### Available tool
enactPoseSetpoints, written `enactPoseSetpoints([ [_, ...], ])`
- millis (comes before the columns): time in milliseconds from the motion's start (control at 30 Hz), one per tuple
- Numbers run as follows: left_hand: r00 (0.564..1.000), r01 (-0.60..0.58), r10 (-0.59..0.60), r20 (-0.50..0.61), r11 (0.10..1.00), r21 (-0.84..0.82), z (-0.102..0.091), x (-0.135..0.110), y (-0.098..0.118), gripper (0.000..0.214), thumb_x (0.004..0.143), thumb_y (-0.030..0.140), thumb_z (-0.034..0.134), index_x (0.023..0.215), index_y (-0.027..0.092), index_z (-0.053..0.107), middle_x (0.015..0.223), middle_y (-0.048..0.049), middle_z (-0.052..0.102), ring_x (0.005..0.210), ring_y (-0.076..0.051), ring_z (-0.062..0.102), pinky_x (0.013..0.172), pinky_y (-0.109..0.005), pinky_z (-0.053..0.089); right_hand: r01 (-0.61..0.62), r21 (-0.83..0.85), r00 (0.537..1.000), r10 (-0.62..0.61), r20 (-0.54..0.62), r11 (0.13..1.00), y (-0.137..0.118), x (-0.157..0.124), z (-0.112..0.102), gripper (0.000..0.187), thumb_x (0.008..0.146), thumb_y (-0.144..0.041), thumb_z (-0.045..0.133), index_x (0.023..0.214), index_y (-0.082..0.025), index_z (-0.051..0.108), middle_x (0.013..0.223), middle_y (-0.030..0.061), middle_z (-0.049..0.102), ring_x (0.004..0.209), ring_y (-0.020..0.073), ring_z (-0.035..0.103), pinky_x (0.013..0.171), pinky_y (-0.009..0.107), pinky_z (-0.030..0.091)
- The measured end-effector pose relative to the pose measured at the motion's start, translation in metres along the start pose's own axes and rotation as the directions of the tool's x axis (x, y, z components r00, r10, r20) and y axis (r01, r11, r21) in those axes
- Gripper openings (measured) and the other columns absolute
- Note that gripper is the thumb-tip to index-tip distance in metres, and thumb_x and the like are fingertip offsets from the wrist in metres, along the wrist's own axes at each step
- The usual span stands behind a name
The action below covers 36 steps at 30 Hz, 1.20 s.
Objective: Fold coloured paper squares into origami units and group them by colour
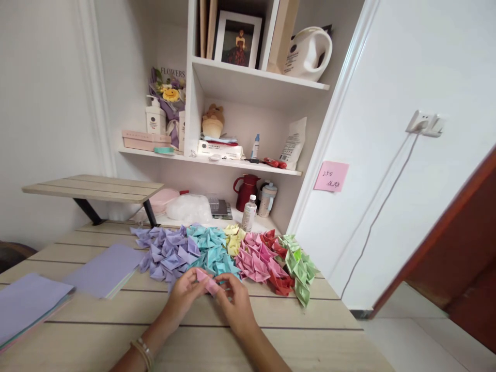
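Note:
A small folded piece of pink paper [209, 283] is held between both hands above the front of the wooden table [186, 349]. My left hand [185, 292] pinches its left end, and my right hand [234, 297] grips the right end. Just beyond my fingers lie heaps of folded paper pieces: purple ones [168, 253] at the left, blue ones [213, 253] beside them, a few yellow ones [233, 240], then pink ones [256, 258], red ones [282, 284] and green ones [301, 271] at the right.
Two stacks of coloured paper, a nearer one [31, 305] and a farther one [103, 268], lie at the left. A raised wooden stand [96, 187] is behind them. A clear bottle [249, 214] and a red jug [247, 192] stand behind the heaps, below white shelves [251, 77].

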<state>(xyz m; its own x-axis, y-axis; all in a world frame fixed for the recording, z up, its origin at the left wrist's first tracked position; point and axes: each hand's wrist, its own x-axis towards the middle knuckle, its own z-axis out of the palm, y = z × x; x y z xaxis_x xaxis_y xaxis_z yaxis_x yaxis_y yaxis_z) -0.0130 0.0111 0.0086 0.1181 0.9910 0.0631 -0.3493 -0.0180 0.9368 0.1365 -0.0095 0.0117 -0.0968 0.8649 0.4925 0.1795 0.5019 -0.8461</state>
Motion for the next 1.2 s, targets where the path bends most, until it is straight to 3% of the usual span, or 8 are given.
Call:
enactPoseSetpoints([
  [267, 1.000, -0.008, 0.007, -0.025, 0.998, -0.064, 0.002, 0.000, -0.001, 0.032, 0.057, 0.023, 0.075, 0.076, 0.019, 0.050, 0.069, -0.0019, 0.070, 0.064, -0.017, 0.066, 0.060, -0.025, 0.051, -0.123, 0.168, 0.988, 0.136, -0.067, 0.978, 0.011, 0.001, 0.009, 0.016, 0.072, -0.031, 0.063, 0.077, -0.017, 0.056, 0.064, 0.0016, 0.062, 0.059, 0.0149, 0.059, 0.052, 0.022, 0.045],
  [367, 0.999, 0.003, -0.008, -0.051, 0.995, -0.098, 0.001, 0.003, -0.005, 0.040, 0.059, 0.024, 0.074, 0.088, 0.021, 0.047, 0.073, -0.0025, 0.070, 0.065, -0.017, 0.067, 0.062, -0.027, 0.052, -0.101, 0.150, 0.993, 0.109, -0.042, 0.983, 0.012, 0.002, 0.006, 0.016, 0.072, -0.033, 0.062, 0.073, -0.017, 0.060, 0.066, 0.0030, 0.064, 0.060, 0.0156, 0.060, 0.055, 0.023, 0.046],
  [500, 0.998, 0.020, -0.030, -0.059, 0.986, -0.166, -0.002, 0.006, -0.008, 0.062, 0.058, 0.028, 0.075, 0.109, 0.026, 0.040, 0.092, -0.0069, 0.069, 0.080, -0.022, 0.066, 0.072, -0.034, 0.052, -0.081, 0.199, 0.997, 0.082, 0.001, 0.977, 0.013, 0.005, -0.002, 0.022, 0.075, -0.033, 0.059, 0.089, -0.017, 0.061, 0.073, 0.0042, 0.067, 0.064, 0.0169, 0.062, 0.059, 0.025, 0.048],
  [700, 0.994, 0.068, -0.057, 0.097, 0.991, -0.116, -0.003, 0.001, -0.014, 0.057, 0.058, 0.037, 0.074, 0.109, 0.021, 0.053, 0.114, -0.0134, 0.061, 0.102, -0.031, 0.057, 0.085, -0.042, 0.047, 0.078, -0.202, 0.997, -0.080, -0.006, 0.976, 0.011, 0.004, -0.013, 0.019, 0.077, -0.033, 0.058, 0.067, -0.019, 0.065, 0.054, -0.0002, 0.061, 0.049, 0.0134, 0.054, 0.050, 0.022, 0.042],
  [867, 0.987, 0.085, -0.079, 0.138, 0.996, -0.039, -0.002, -0.003, -0.013, 0.058, 0.061, 0.045, 0.069, 0.112, 0.023, 0.053, 0.116, -0.0119, 0.059, 0.097, -0.029, 0.060, 0.087, -0.044, 0.044, 0.236, -0.376, 0.952, -0.291, -0.095, 0.896, 0.006, 0.012, -0.038, 0.020, 0.085, -0.029, 0.048, 0.081, -0.020, 0.066, 0.073, 0.0053, 0.066, 0.067, 0.0171, 0.059, 0.062, 0.027, 0.045],
  [1000, 0.987, 0.094, -0.101, 0.128, 0.994, 0.063, -0.002, -0.005, -0.005, 0.053, 0.064, 0.046, 0.065, 0.110, 0.022, 0.056, 0.106, -0.0123, 0.065, 0.092, -0.027, 0.063, 0.084, -0.042, 0.046, 0.064, -0.624, 0.866, -0.354, -0.353, 0.779, 0.013, 0.022, -0.076, 0.026, 0.087, -0.029, 0.042, 0.095, -0.017, 0.064, 0.086, 0.0096, 0.065, 0.082, 0.0217, 0.055, 0.076, 0.035, 0.041],
  [1100, 0.991, 0.080, -0.093, 0.101, 0.989, 0.123, 0.004, -0.010, -0.001, 0.047, 0.063, 0.047, 0.066, 0.100, 0.019, 0.062, 0.093, -0.0112, 0.068, 0.084, -0.026, 0.065, 0.079, -0.040, 0.048, -0.029, -0.716, 0.838, -0.373, -0.398, 0.698, 0.022, 0.025, -0.098, 0.034, 0.087, -0.034, 0.039, 0.106, -0.016, 0.060, 0.094, 0.0125, 0.062, 0.091, 0.0256, 0.051, 0.081, 0.041, 0.036],
  [1200, 0.995, 0.067, -0.080, 0.060, 0.979, 0.191, 0.013, -0.019, 0.000, 0.038, 0.065, 0.044, 0.065, 0.091, 0.016, 0.066, 0.082, -0.0101, 0.070, 0.077, -0.024, 0.066, 0.075, -0.036, 0.050, -0.103, -0.700, 0.796, -0.363, -0.484, 0.707, 0.026, 0.025, -0.106, 0.039, 0.088, -0.035, 0.034, 0.113, -0.014, 0.055, 0.100, 0.0141, 0.060, 0.093, 0.0261, 0.049, 0.083, 0.043, 0.034],
])
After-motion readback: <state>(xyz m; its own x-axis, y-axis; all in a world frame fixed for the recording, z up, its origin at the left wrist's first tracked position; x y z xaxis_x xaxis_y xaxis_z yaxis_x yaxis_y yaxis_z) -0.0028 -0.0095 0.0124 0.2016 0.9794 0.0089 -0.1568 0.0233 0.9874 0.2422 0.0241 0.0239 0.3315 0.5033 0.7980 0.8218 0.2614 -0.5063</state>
